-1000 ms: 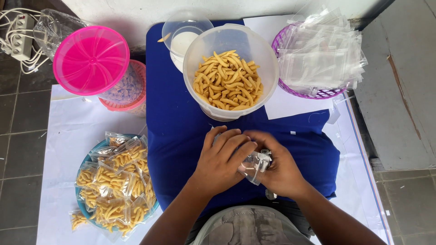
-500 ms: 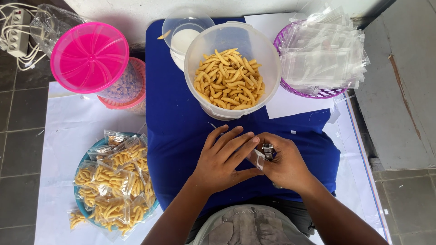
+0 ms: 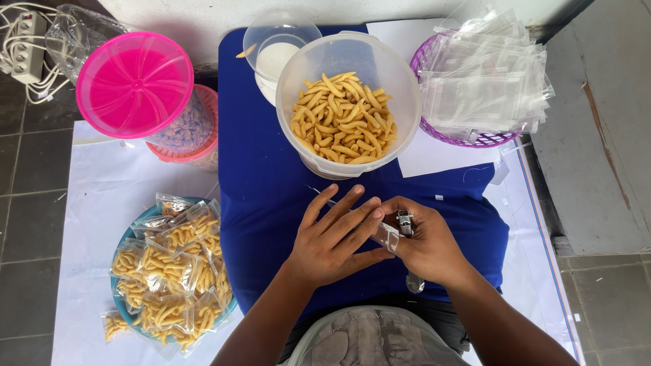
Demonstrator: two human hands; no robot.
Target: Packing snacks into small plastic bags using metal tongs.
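Head view looks straight down on a blue cloth (image 3: pixel 271 224) at the centre of the frame, where both hands meet low in the middle. Left hand (image 3: pixel 336 237) lies with fingers spread and flat, its fingertips pressing on a small clear plastic bag (image 3: pixel 388 236) that lies between the two hands. Right hand (image 3: pixel 427 244) is curled around the other end of that bag and around a small silvery metal tool (image 3: pixel 405 222), whose kind cannot be made out. Just above the hands stands a large clear tub (image 3: pixel 400 74) full of yellow stick snacks (image 3: pixel 344 118), with a smaller clear container (image 3: pixel 271 41) holding something white behind it. At upper right a purple basket (image 3: pixel 468 140) holds a heap of empty clear bags (image 3: pixel 485 74). At upper left a pink-lidded jar (image 3: pixel 135 85) stands, with a power strip (image 3: pixel 27 37) in the corner. At lower left a blue plate (image 3: pixel 125 318) carries filled snack packets (image 3: pixel 169 271) on a white sheet (image 3: pixel 102 196).
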